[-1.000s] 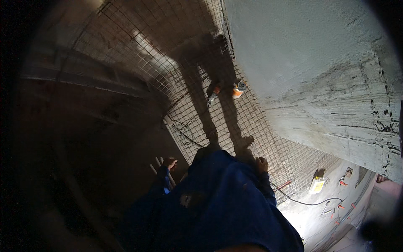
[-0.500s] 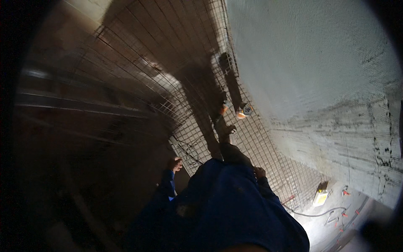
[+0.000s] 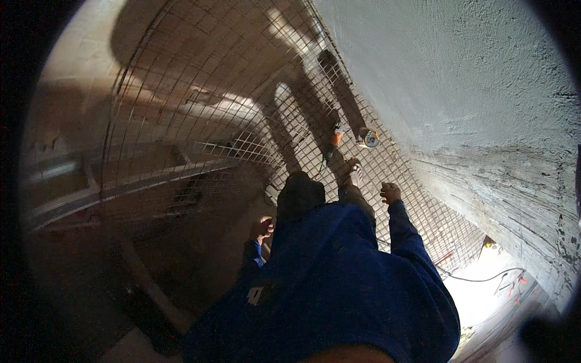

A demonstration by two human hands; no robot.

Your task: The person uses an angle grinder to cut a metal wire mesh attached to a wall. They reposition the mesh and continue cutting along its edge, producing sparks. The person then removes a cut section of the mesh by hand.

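Observation:
My left hand (image 3: 264, 228) hangs in shadow beside my dark trouser leg, its fingers loosely bent with a gap between them. No object shows in it. Out to the right, my right hand (image 3: 391, 193) is over the wire mesh (image 3: 423, 212), fingers half curled and apart, also without a visible object. Ahead of my feet, an orange and black power tool (image 3: 336, 137) lies on the mesh. Just right of it is a round, grey-faced piece with an orange-yellow edge (image 3: 368, 138), whose kind I cannot make out. Neither hand touches these two things.
A rough grey plastered wall (image 3: 484, 91) rises along the right. Long metal rails (image 3: 121, 189) lie at the left in shadow. A dark cable (image 3: 484, 279) and small red pieces are on the brightly lit floor at lower right. Shadows fall across the mesh ahead.
My right hand has swung forward and out from beside my body. One leg has come forward. The orange tool and round piece now appear farther right and higher in view.

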